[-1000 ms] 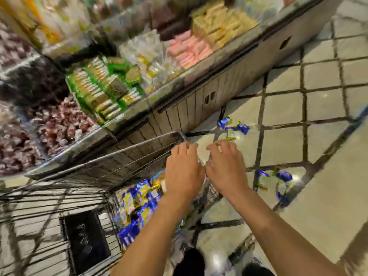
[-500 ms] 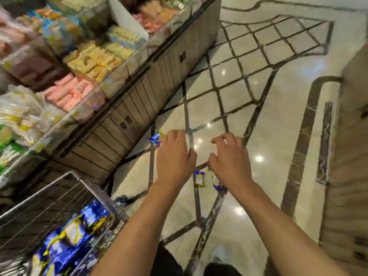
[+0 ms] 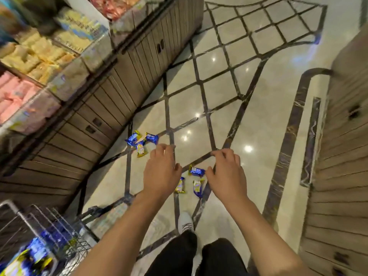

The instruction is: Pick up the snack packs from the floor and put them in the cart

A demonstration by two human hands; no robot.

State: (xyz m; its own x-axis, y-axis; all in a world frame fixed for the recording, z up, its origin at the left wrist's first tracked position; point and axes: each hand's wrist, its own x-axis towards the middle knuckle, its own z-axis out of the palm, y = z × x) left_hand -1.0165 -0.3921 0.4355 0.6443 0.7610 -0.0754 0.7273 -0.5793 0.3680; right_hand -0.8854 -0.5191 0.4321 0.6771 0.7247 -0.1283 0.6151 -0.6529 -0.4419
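The floor [image 3: 264, 124] was glossy pale marble crossed by dark diagonal bands, with ceiling lights mirrored in it. A wood-panelled display counter [image 3: 111, 100] ran along ten o'clock, with trays of yellow and pink packets on top; another panelled unit [image 3: 338, 156] stood at three o'clock. Three snack packs [image 3: 141, 141] lay near the counter, three more snack packs [image 3: 196, 181] between the hands. The left hand [image 3: 161, 174] and right hand [image 3: 226, 176] hovered with fingers loosely curled, holding nothing. The cart [image 3: 39, 236] sat at seven o'clock, holding blue packs.
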